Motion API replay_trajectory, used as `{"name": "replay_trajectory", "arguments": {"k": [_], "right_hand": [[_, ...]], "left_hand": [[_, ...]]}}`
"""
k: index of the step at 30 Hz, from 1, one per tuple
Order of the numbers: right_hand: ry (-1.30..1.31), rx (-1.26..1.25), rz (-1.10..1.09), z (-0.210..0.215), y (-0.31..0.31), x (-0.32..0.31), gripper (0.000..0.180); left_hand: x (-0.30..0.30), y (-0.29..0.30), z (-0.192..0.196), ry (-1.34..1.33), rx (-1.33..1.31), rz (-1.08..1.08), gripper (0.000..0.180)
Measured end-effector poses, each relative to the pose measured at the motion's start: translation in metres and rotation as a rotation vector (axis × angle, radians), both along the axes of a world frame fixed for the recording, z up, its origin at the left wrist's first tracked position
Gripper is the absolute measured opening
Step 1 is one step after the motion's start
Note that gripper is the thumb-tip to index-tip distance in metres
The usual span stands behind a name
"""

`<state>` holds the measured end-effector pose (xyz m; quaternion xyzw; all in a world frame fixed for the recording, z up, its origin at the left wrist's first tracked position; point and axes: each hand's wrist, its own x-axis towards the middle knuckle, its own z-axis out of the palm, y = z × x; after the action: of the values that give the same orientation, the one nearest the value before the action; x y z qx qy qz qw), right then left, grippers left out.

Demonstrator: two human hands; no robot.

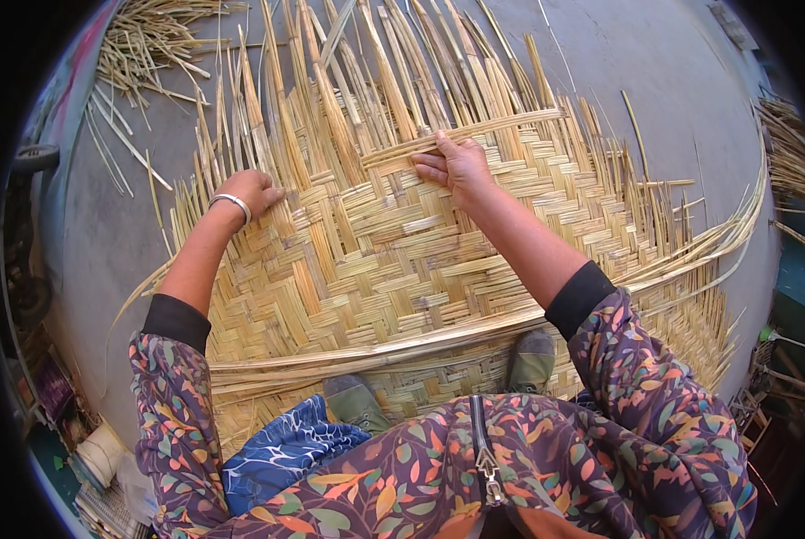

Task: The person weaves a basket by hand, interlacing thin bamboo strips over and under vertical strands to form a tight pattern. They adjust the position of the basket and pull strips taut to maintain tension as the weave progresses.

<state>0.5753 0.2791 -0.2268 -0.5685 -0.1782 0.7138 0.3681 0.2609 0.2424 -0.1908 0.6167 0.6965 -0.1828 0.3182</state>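
Note:
A large mat of flat, straw-coloured reed strips (402, 269) lies woven in a zigzag pattern across the floor before me. Along its far edge, loose upright strips (393, 72) fan outward. My right hand (456, 169) pinches a bundle of crosswise strips (510, 121) between thumb and fingers; this bundle runs over the weave toward the right. At the mat's left side, my left hand (248, 193), with a silver bangle at the wrist, is closed at the base of the upright strips. What its fingers grip is hidden under the hand.
A bundle of long strips (393, 346) lies across the mat just beyond my shoes (356, 402). Cut strips are heaped (151, 45) on the grey floor (106, 225) at the far left. Another strip pile (791, 148) is at the right edge. A roll (101, 449) stands at lower left.

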Motion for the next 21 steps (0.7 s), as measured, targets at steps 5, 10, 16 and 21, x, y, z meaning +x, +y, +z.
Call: {"name": "replay_trajectory", "arguments": {"k": [5, 10, 16, 21], "right_hand": [[0.087, -0.052, 0.016, 0.005, 0.004, 0.006, 0.02], [0.166, -0.115, -0.017, 0.011, 0.007, 0.018, 0.02], [0.207, -0.128, -0.095, 0.017, 0.003, 0.017, 0.036], [0.143, -0.111, -0.005, 0.02, 0.016, 0.015, 0.048]], "left_hand": [[0.016, 0.004, 0.013, 0.225, 0.035, -0.185, 0.031], [0.069, 0.007, 0.011, -0.091, 0.467, -0.255, 0.022], [0.123, 0.011, -0.022, -0.534, 0.54, -0.173, 0.035], [0.139, 0.021, -0.017, -0.526, 0.39, 0.15, 0.029]]}}
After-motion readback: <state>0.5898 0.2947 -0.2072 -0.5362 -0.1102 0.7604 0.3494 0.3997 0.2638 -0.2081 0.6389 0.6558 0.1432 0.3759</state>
